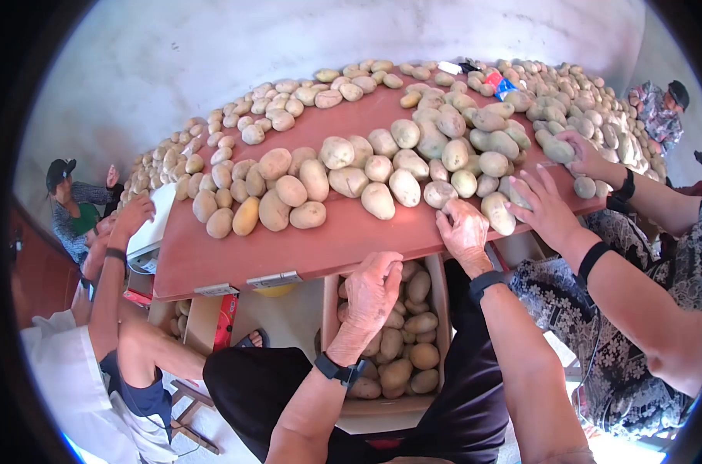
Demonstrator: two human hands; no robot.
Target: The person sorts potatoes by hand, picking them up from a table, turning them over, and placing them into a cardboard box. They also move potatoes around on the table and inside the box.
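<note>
Many potatoes point(378, 200) lie in rows and heaps on a reddish-brown tabletop point(351, 243). My left hand point(374, 288) is at the table's front edge, above an open cardboard box point(444, 332) full of potatoes; its fingers are curled, and what they hold, if anything, is hidden. My right hand point(463, 230) rests at the front of the table, its fingers bent inward just below a potato point(439, 193). Whether it grips something cannot be made out. A larger potato point(498, 214) lies right beside it.
At the right, a co-worker's two hands point(548, 203) reach among potatoes. Another person's hand point(137, 214) is by a white panel point(151, 224) at the left. More people sit at both far sides. A red and blue packet point(499, 83) lies on the back heap.
</note>
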